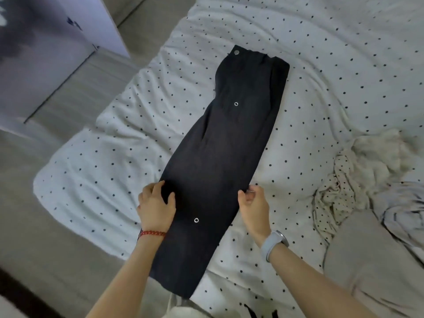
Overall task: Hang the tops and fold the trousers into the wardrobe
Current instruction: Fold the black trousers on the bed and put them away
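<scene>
Lying lengthwise on the dotted duvet (114, 157), the black trousers (220, 157) run from waistband at 12 o'clock to hems at 6. Your left hand (156, 207) pinches their 9 o'clock edge and your right hand (253, 204) pinches the 3 o'clock edge, both below mid-length. Lift unevenly and the stacked legs may slide apart, skewing the fold. Crumpled clothes (344, 180) wait at 3 o'clock.

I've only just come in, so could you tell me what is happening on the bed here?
A person is folding black trousers, laid out lengthwise, leg on leg, on the dotted duvet. The left hand grips the left edge of the legs and the right hand pinches the right edge, at the same level. The cross fold is not yet made. A crumpled pale garment lies to the right.
</scene>
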